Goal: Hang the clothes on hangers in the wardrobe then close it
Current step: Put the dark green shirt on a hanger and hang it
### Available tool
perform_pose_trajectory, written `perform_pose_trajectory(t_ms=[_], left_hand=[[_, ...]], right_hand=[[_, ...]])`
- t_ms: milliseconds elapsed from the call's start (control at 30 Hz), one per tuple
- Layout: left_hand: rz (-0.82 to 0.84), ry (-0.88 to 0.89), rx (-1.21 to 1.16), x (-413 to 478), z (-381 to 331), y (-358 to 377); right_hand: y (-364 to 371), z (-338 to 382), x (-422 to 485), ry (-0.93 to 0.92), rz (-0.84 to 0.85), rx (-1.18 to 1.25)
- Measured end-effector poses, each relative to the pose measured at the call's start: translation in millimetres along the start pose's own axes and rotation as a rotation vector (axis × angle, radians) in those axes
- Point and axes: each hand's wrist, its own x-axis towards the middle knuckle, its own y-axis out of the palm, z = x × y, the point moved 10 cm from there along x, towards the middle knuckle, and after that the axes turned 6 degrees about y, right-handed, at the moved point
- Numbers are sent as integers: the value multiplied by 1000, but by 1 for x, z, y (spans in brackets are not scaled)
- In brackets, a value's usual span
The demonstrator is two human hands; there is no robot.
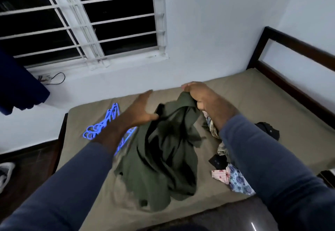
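While in right hand [200, 98], garment [163, 151] central on mattress [250, 100]

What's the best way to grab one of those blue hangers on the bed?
Probably by the looped ends of the blue hangers, reaching in from the left with the left hand. Those loops lie exposed; the other ends run under the left forearm, beside the green garment.

Right hand [201, 97] gripping green garment [163, 151] over bed [244, 93], left hand [139, 111] open beside it
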Motion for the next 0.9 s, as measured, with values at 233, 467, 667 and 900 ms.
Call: perform_pose_trajectory(t_ms=[233,467,667,900], left_hand=[[-316,317,-29,11,-63,-47],[-520,149,-229,25,-47,-129],[-434,191,-290,26,-58,-156],[-293,294,-354,18,-63,-167]], right_hand=[[54,80,-32,-139,32,19],[62,20,-53,-291,90,-250],[50,-68,-4,-97,-231,-611],[95,-43,1,-178,-198,-712]])
